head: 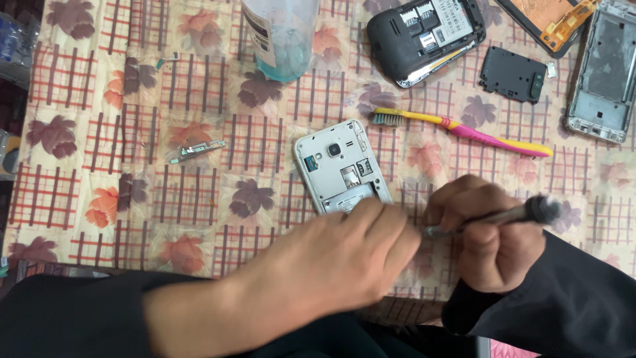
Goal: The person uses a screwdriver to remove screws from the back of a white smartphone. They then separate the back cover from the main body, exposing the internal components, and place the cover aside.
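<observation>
A white smartphone (339, 166) with its back cover off lies face down near the table's front edge. My left hand (334, 262) rests over its lower end, fingers together, pressing on it. My right hand (487, 242) is closed around a dark metal screwdriver (503, 215), whose tip points left toward the fingertips of the left hand, just right of the phone's lower corner. The phone's lower part is hidden under my left hand.
A yellow and pink toothbrush (464, 129) lies right of the phone. Behind it are a black opened phone (424, 36), a black plastic plate (513, 74), a silver phone frame (604, 73), a clear bottle (281, 36) and a small circuit strip (197, 150) on the floral tablecloth (99, 132).
</observation>
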